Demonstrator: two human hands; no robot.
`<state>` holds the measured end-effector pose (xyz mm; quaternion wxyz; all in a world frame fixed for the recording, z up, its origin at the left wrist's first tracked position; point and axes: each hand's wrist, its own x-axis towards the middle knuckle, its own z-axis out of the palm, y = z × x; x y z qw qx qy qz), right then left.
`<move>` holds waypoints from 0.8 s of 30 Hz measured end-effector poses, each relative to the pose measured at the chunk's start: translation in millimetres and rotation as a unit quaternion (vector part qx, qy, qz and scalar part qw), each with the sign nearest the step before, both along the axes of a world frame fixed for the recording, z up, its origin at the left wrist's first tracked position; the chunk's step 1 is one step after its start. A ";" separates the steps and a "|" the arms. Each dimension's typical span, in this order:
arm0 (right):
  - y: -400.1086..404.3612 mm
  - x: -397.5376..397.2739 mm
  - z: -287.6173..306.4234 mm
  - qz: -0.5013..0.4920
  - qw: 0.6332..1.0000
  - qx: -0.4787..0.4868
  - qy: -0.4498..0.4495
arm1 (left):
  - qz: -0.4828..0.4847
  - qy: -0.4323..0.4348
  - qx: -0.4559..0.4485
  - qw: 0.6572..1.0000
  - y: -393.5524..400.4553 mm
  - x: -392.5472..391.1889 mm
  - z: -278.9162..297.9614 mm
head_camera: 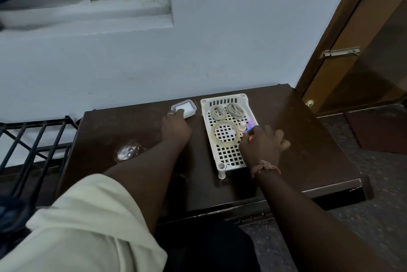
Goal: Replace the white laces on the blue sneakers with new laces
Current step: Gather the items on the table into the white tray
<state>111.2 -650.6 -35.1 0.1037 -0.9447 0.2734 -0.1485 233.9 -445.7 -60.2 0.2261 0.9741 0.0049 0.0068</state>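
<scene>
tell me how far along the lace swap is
Barely begun. Nothing looks done: no sneakers in view. Two coiled laces lie untouched in the white tray. The left hand touches a small box; the right hand reaches into the tray. All the lacing is left.

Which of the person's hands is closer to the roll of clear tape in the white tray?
Right. The right hand lies on the tray, just beside the tape roll; the left hand is off the tray, at the small box.

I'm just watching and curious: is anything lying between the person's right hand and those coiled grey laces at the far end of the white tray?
Yes. The right hand sits at the tray's near right side; a small bottle and a tape ring lie between it and the two lace bundles. Reaching over them looks easy.
</scene>
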 end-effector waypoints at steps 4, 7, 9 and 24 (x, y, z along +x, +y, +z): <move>7.6 15.7 -5.9 0.050 0.998 -0.019 -0.041 | 0.015 0.066 0.004 0.998 11.6 31.5 -6.1; 13.8 24.4 -14.6 0.075 0.995 -0.023 -0.057 | 0.003 0.087 0.010 0.996 12.6 48.5 -13.3; 17.2 28.4 -20.0 0.089 0.994 -0.023 -0.062 | -0.002 0.086 0.011 0.996 11.3 59.8 -20.6; 35.3 44.7 -10.8 0.144 0.986 0.066 -0.043 | -0.072 -0.066 -0.127 0.987 25.8 45.5 -0.4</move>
